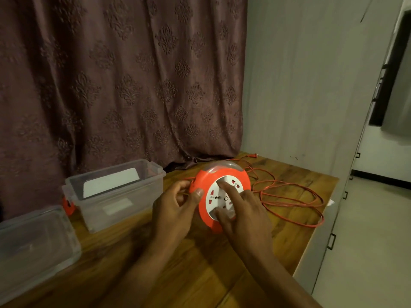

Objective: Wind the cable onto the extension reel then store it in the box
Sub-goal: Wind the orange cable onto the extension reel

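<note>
Most of the thin orange cable (pixel 291 196) lies unwound in loose loops on the brown wooden desk (pixel 200 274), trailing to the right of the round orange-and-white plastic extension reel (pixel 219 196), with its plug (pixel 322 155) near the back edge by the wall. Judging by that slack, winding has barely begun or is in its early turns, and storing is not yet done: the clear plastic box (pixel 115 192) stands open on the desk to the left of the reel, with a white card-like item inside, and its clear lid (pixel 37 238) lies separately nearer the front left corner.

The reel stands tilted on its edge, socket face toward the person. The left hand (pixel 175 210) grips the reel's left rim, thumb on the orange front and fingers curled round behind, where a strand of cable seems to pass. The right hand (pixel 242 210) rests on the white socket face with its fingers (pixel 226 187) spread and pressing, apparently ready to turn the centre disc. The loose loops lie just beyond the right hand, not touching it.
</note>
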